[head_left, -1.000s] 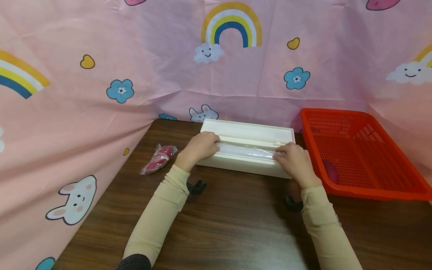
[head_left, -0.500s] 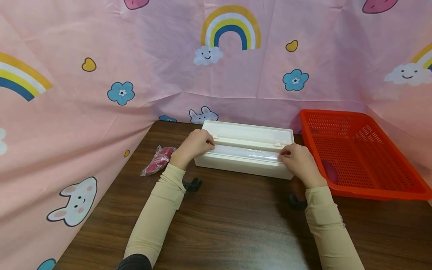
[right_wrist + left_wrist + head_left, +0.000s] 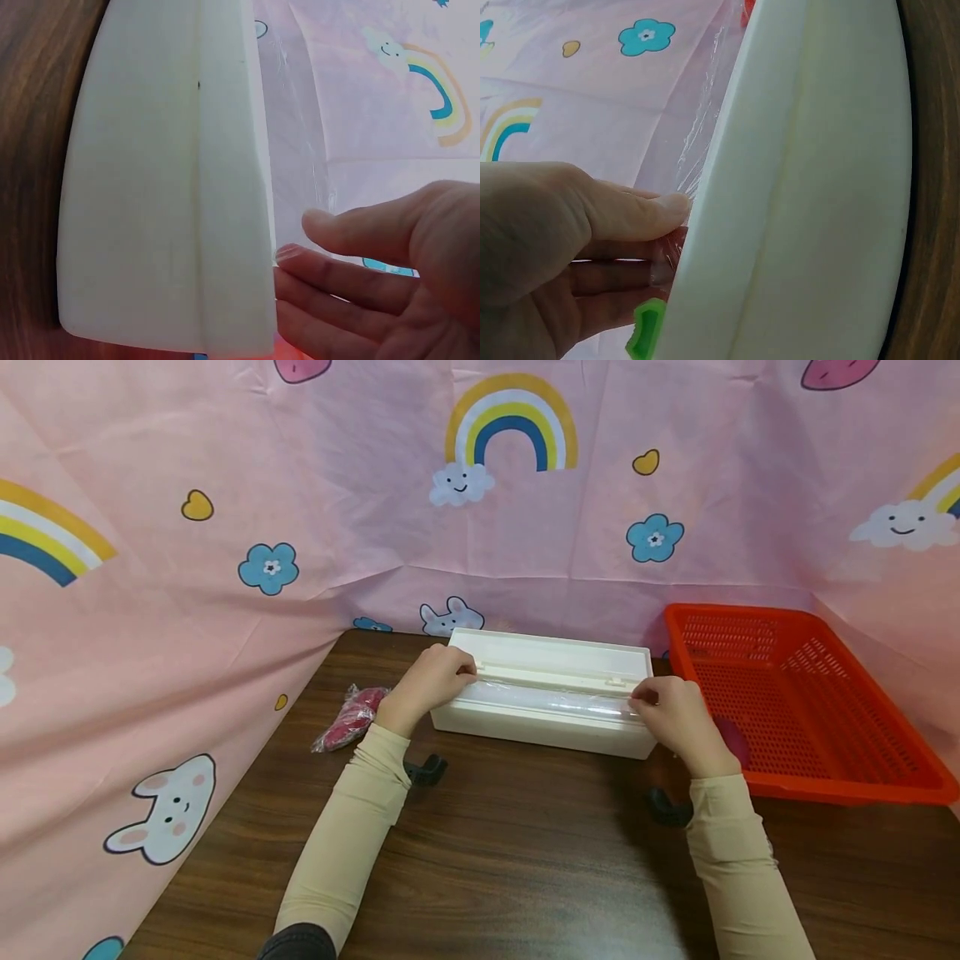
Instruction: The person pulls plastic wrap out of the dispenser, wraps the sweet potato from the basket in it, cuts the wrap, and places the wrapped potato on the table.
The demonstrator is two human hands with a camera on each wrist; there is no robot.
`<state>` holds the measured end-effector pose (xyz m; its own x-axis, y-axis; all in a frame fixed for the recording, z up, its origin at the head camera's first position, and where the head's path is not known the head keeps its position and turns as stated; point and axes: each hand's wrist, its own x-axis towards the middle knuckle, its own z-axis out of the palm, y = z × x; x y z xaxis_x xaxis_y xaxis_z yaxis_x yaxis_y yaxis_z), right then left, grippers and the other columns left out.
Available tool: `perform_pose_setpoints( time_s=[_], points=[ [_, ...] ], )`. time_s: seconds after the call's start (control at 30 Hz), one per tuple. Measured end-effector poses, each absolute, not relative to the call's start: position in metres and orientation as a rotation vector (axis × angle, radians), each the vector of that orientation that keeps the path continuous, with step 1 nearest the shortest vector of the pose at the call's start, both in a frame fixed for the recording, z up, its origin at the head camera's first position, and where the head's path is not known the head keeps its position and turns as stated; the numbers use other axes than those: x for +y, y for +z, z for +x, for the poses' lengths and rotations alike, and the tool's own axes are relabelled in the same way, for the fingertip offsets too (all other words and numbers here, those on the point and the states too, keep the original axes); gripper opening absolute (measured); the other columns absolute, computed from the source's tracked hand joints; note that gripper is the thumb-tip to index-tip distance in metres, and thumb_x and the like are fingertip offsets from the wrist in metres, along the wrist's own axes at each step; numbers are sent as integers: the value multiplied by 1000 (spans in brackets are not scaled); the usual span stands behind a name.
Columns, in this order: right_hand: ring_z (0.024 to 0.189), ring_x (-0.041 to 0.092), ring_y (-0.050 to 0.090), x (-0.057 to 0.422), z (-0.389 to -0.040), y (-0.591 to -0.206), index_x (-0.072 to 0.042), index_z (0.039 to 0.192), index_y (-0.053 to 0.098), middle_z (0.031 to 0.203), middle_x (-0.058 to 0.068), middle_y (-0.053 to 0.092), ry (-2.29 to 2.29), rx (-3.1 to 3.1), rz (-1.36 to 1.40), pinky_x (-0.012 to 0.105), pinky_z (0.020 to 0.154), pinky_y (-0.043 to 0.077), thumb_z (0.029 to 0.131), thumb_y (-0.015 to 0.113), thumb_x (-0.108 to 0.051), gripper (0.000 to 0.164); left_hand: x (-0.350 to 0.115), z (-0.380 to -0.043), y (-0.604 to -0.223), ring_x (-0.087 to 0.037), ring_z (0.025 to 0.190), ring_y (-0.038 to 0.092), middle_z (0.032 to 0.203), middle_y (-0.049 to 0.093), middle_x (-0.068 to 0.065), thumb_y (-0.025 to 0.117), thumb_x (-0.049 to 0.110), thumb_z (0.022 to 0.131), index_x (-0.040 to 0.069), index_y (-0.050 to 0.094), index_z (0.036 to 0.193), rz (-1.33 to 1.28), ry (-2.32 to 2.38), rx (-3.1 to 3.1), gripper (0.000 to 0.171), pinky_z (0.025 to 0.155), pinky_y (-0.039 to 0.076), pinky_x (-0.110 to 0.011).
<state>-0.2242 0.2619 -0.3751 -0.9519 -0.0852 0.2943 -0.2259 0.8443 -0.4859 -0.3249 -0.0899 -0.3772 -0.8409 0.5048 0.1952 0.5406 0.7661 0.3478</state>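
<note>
A long white cling film dispenser (image 3: pixel 540 733) lies across the table with its lid (image 3: pixel 555 652) raised at the back. Inside it, a roll of cling film (image 3: pixel 551 700) shows along the front. My left hand (image 3: pixel 429 681) pinches the film at the left end, thumb over the fingers in the left wrist view, beside a small green piece (image 3: pixel 646 330) on the box. At the right end my right hand (image 3: pixel 678 714) holds the film's edge between thumb and index finger, its other fingers loosely extended. The clear sheet (image 3: pixel 300 142) stands up from the box between both hands.
On the left of the brown table (image 3: pixel 525 860) lies a red item (image 3: pixel 349 720) wrapped in clear film. A red plastic basket (image 3: pixel 832 789) stands at the right with a purple round thing (image 3: pixel 733 739) in it. A pink patterned cloth (image 3: pixel 375 485) hangs behind.
My right hand has slid to the right along the film, to the box's right end. My left hand has shifted slightly left and up. The dispenser stays in about the same place.
</note>
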Motion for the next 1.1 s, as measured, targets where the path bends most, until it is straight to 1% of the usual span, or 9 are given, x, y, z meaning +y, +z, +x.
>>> perform_pose_setpoints(
  time_s=[0.17, 0.23, 0.47, 0.63, 0.77, 0.9, 0.97, 1.1],
  points=[
    [73, 28, 63, 262, -222, -372, 3, 91, 78, 88, 20, 76, 792, -2743, 240, 35, 66, 49, 90, 72, -6, 11, -93, -323, -374, -23, 88, 65, 96, 76, -6, 69, 18, 98, 10, 80, 96, -862, -647, -2866, 13, 83, 53, -40],
    [71, 27, 62, 262, -221, -371, 2, 91, 78, 87, 19, 76, 790, -2733, 233, 34, 64, 48, 90, 73, -7, 10, -94, -323, -373, -22, 86, 65, 97, 77, -6, 68, 18, 98, 10, 80, 96, -873, -657, -2861, 13, 82, 53, -39],
    [64, 24, 53, 264, -218, -367, 2, 92, 79, 88, 21, 76, 774, -2709, 188, 31, 56, 42, 91, 73, -8, 12, -96, -320, -368, -21, 85, 66, 96, 77, -6, 69, 16, 97, 10, 80, 96, -904, -671, -2820, 13, 80, 53, -39],
    [66, 26, 51, 265, -216, -363, 0, 95, 80, 89, 20, 76, 749, -2715, 131, 33, 56, 37, 92, 73, -12, 14, -97, -317, -363, -21, 85, 67, 95, 77, -6, 69, 15, 97, 9, 80, 97, -923, -682, -2786, 12, 81, 54, -40],
    [69, 28, 53, 266, -213, -358, -3, 97, 80, 91, 20, 76, 733, -2711, 109, 34, 58, 37, 93, 73, -17, 16, -98, -315, -357, -21, 85, 68, 96, 78, -7, 69, 15, 97, 8, 80, 98, -932, -685, -2760, 13, 82, 55, -40],
    [69, 27, 54, 267, -210, -354, -5, 99, 80, 93, 20, 77, 733, -2697, 107, 34, 57, 37, 93, 73, -20, 18, -100, -313, -352, -21, 85, 68, 96, 78, -8, 70, 14, 97, 8, 80, 98, -940, -694, -2737, 13, 81, 55, -40],
    [68, 26, 52, 267, -209, -353, -5, 99, 80, 93, 20, 77, 736, -2685, 103, 33, 55, 35, 94, 73, -20, 18, -101, -312, -350, -21, 83, 68, 96, 78, -8, 70, 14, 97, 7, 80, 98, -944, -701, -2728, 12, 80, 55, -40],
    [61, 23, 45, 268, -206, -350, -4, 102, 80, 86, 18, 76, 744, -2654, 90, 32, 49, 32, 94, 73, -21, 20, -104, -310, -347, -20, 81, 67, 95, 78, -7, 70, 15, 97, 8, 80, 99, -944, -710, -2712, 13, 78, 55, -40]
  ],
)
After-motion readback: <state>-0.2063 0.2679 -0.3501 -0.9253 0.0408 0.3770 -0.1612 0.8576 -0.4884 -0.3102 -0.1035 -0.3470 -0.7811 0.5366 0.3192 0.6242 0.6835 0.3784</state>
